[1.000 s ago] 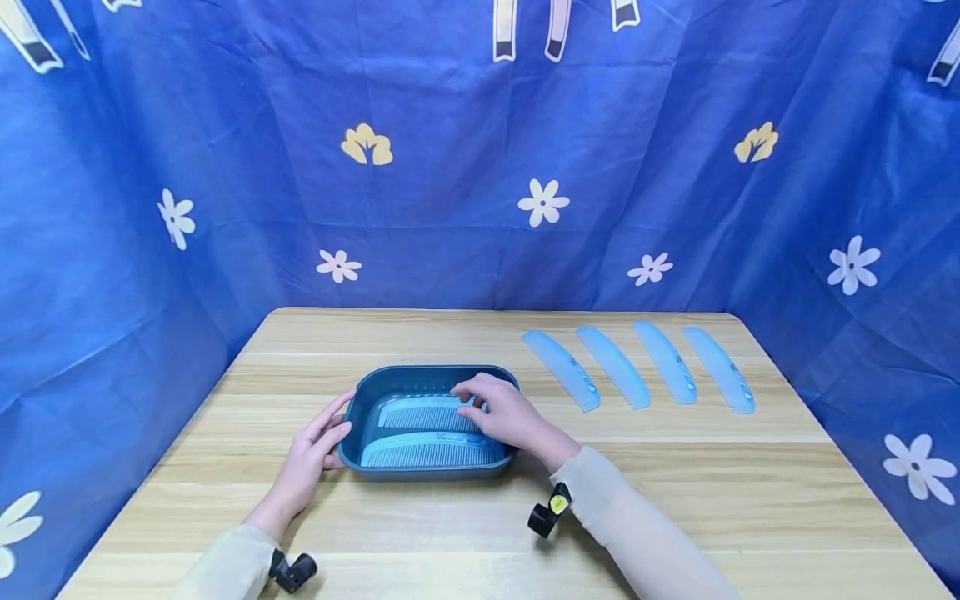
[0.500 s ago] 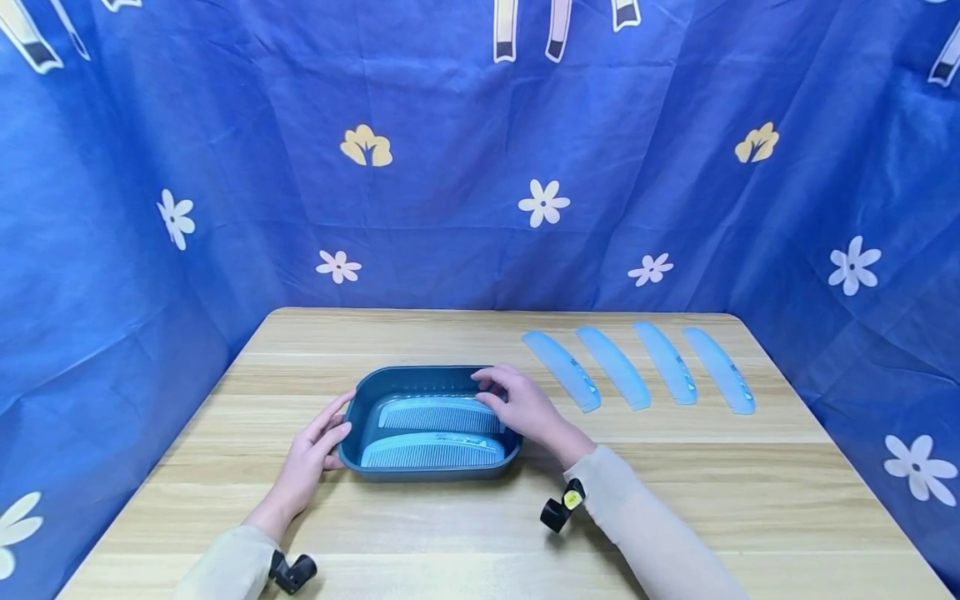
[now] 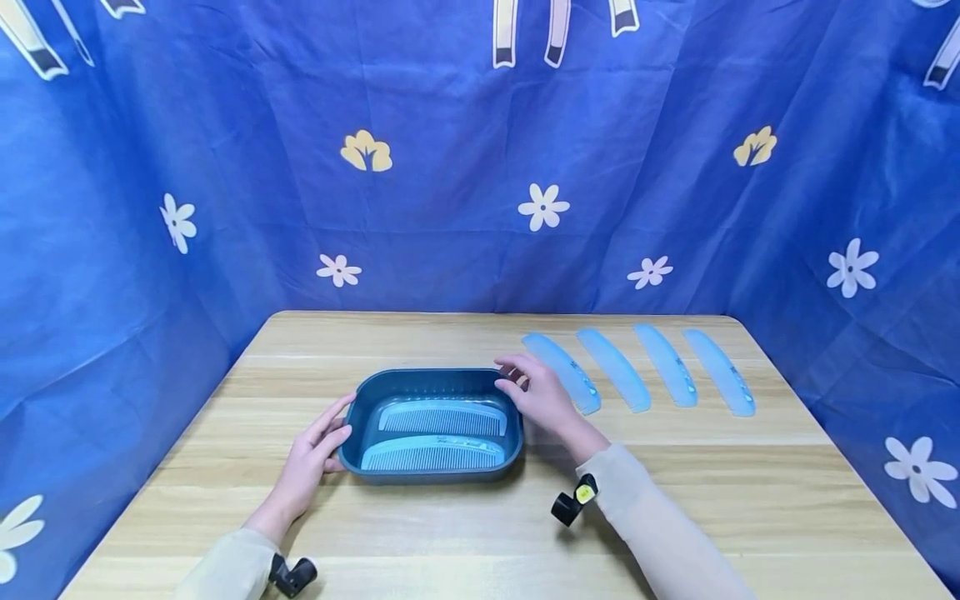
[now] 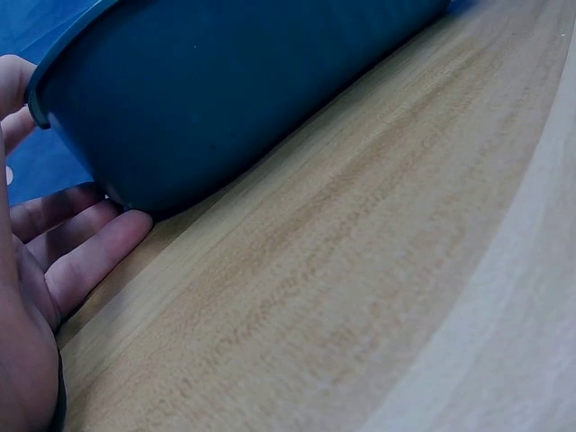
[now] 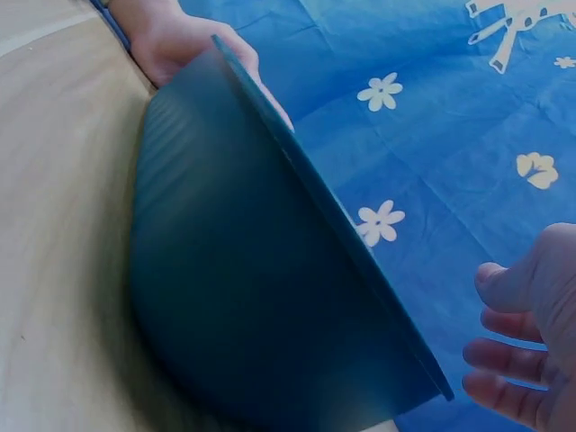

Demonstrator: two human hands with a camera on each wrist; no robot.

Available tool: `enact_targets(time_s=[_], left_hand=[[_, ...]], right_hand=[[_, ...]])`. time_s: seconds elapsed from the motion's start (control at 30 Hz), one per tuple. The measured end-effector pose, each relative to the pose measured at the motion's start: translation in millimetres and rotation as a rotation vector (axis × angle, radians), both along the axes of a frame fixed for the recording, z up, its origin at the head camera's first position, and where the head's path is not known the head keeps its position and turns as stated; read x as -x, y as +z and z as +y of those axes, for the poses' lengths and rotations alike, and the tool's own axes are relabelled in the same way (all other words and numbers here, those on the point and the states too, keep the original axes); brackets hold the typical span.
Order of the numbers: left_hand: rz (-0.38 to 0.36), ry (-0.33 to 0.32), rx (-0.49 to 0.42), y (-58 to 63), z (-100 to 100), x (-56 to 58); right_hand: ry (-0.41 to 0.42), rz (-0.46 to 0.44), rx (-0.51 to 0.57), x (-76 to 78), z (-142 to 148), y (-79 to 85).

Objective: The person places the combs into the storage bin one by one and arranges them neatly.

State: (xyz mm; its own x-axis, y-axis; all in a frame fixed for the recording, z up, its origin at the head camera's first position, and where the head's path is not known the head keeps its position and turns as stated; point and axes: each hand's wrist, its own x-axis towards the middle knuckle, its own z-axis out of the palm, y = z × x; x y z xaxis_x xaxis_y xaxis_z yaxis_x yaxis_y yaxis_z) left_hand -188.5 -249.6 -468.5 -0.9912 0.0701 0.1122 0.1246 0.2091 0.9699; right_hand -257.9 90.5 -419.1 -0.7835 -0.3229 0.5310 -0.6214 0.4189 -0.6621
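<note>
A dark teal plastic basin (image 3: 427, 477) sits on the table with two light blue combs inside, the far comb (image 3: 442, 417) and the near comb (image 3: 433, 452), lying side by side lengthwise. My left hand (image 3: 302, 457) rests against the basin's left end, fingers extended and touching its outer wall; in the left wrist view its fingertips (image 4: 135, 225) meet the lower corner. Over the basin's far right corner is my right hand (image 3: 542, 398), its loosely bent fingers holding nothing. The right wrist view shows that hand (image 5: 531, 333) apart from the rim.
Several more blue combs lie in a slanted row at the table's back right; the leftmost comb (image 3: 558, 367) is just beyond my right hand. A blue patterned cloth (image 3: 450, 208) hangs around the wooden table (image 3: 712, 492) at its back and sides.
My right hand has lifted out from above the combs in the basin and moved right to its far right corner. My left hand, the basin and the combs have stayed put.
</note>
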Motion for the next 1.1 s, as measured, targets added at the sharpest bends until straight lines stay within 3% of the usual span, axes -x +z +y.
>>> enact_targets(time_s=[0.17,0.33,0.67,0.8,1.1], left_hand=[[0.007,-0.006,0.000,0.4,1,-0.1],[0.014,-0.006,0.002,0.4,1,-0.1],[-0.010,0.017,0.003,-2.1,0,0.0],[-0.024,0.033,-0.010,-3.1,1,-0.1],[-0.019,0.024,-0.013,-5.5,0,0.3]], right_hand=[[-0.004,-0.017,0.070,6.6,8,-2.4],[-0.029,-0.001,0.079,12.6,13,-3.2],[-0.079,-0.053,0.119,28.4,30,-13.5],[-0.140,-0.091,0.084,33.5,38,-19.2],[-0.231,-0.071,0.010,49.5,59,-24.8]])
